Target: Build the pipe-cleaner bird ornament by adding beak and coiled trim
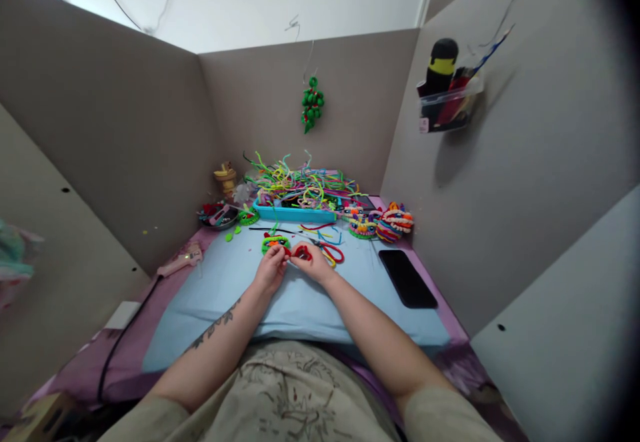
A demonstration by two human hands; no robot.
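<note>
Over the blue cloth, my left hand [271, 269] is closed in a pinch on one end of a red pipe cleaner [287, 253]. Close beside it, my right hand [314, 267] is also closed, with a curled red loop of the same fuzzy material [302, 252] at its fingers. Whether the two red parts are one piece cannot be made out. Just beyond the left fingers lies a green figure [270, 243] of coiled pipe cleaners with an orange middle. Scissors [336, 253] with red and yellow handles lie right behind my right hand.
A blue tray [295, 215] heaped with colourful pipe cleaners [310, 189] stands at the back. Finished striped figures [395, 221] sit right of it. A black phone [407, 279] lies at right, a pink glue gun [183, 260] with its cord at left. Partitions enclose the table.
</note>
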